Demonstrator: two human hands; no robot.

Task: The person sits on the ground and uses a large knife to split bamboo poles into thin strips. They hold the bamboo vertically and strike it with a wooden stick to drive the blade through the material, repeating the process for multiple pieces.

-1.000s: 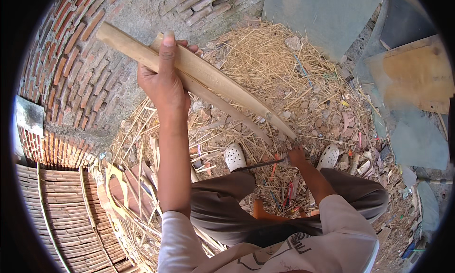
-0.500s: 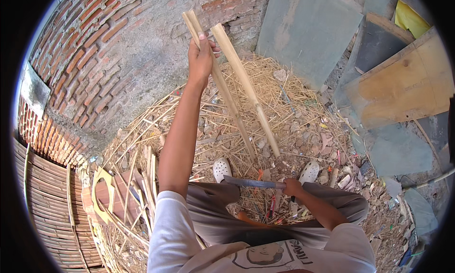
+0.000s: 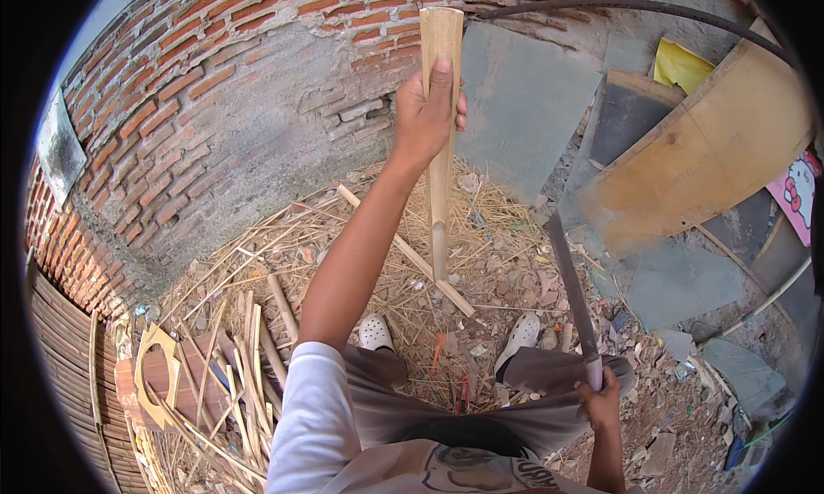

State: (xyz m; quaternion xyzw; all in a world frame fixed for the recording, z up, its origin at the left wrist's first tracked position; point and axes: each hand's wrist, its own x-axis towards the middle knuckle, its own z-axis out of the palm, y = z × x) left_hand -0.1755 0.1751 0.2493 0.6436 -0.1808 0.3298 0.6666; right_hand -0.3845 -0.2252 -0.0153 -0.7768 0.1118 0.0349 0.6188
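My left hand (image 3: 422,121) grips a split bamboo piece (image 3: 440,172) near its upper end, thumb along its face. The piece stands upright, its lower end down at the littered ground in front of my feet. Behind my left forearm a second bamboo strip (image 3: 412,255) lies slantwise on the straw, partly hidden by the arm; its near end is close to the upright piece's foot. At my right knee my right hand (image 3: 599,398) is closed round the handle of a machete (image 3: 573,292), whose long dark blade points up and away from me.
Straw and rubble (image 3: 506,236) cover the ground between my shoes. A brick wall (image 3: 257,108) rises ahead and left. Grey sheets (image 3: 524,108) and a curved wooden board (image 3: 687,159) lean on the right. Bamboo sticks (image 3: 249,374) are heaped at left, beside a bamboo-slat panel (image 3: 64,365).
One bamboo strip now lies on the ground; the piece in my left hand is upright and further right. My right hand has moved right, and the machete has swung from level to pointing away.
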